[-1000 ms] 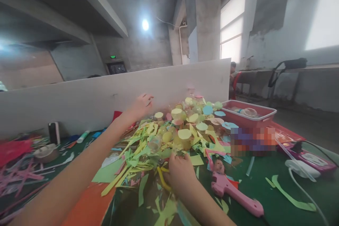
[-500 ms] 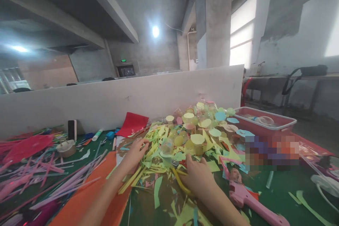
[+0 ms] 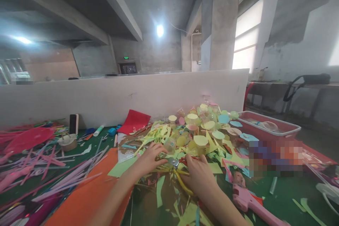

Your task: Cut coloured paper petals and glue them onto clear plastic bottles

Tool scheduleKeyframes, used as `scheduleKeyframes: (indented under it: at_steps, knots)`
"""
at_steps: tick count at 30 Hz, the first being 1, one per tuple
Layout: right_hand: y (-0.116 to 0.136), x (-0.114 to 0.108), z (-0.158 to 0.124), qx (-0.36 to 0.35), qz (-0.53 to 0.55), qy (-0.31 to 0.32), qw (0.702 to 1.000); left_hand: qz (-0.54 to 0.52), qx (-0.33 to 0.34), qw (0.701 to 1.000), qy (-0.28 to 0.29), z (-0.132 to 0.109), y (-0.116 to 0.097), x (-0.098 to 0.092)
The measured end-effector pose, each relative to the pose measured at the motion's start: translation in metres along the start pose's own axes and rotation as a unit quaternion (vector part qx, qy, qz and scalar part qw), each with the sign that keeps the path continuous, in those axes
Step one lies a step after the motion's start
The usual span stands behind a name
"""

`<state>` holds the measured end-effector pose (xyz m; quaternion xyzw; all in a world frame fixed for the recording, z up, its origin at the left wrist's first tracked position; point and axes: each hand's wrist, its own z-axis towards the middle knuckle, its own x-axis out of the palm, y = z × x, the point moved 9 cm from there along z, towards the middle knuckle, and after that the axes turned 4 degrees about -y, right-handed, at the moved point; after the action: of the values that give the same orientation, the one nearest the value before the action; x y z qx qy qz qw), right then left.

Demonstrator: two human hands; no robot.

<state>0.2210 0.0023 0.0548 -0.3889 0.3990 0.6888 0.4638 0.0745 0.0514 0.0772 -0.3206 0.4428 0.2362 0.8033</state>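
Head view, table before me. Item: scissors [image 3: 183,184], yellow-handled, at the near edge of the paper heap, gripped in the right hand [image 3: 200,173]. Item: left hand [image 3: 148,158], fingers curled, thumb just beside the scissors' pivot; whether it pinches anything, I cannot tell. Item, apparently finished: many cut paper discs [image 3: 200,140], pale yellow, green and blue, heaped among rounded translucent pieces [image 3: 181,141]. Item, likely waste: loose strips [image 3: 155,132] and scraps. Item, seemingly uncut: orange sheet [image 3: 87,188] and red sheet [image 3: 134,123]. Also: pink-handled tool [image 3: 251,204], red tub [image 3: 265,135]. Cutting looks well advanced; how much remains, I cannot judge.
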Motion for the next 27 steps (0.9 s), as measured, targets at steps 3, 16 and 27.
scheduleKeyframes:
  at_steps: [3,16,27]
  knots:
    - [0.001,0.0,0.0,-0.003,-0.004,0.005,1.0,-0.003,0.005,1.0,-0.023,0.001,0.005,0.0]
    - [0.0,-0.001,-0.001,-0.007,0.002,0.002,1.0,-0.012,-0.118,0.976,-0.181,-0.006,0.057,-0.02]
    - [0.001,-0.003,-0.001,-0.011,-0.015,0.0,1.0,-0.002,-0.17,0.96,-0.223,-0.014,0.083,-0.024]
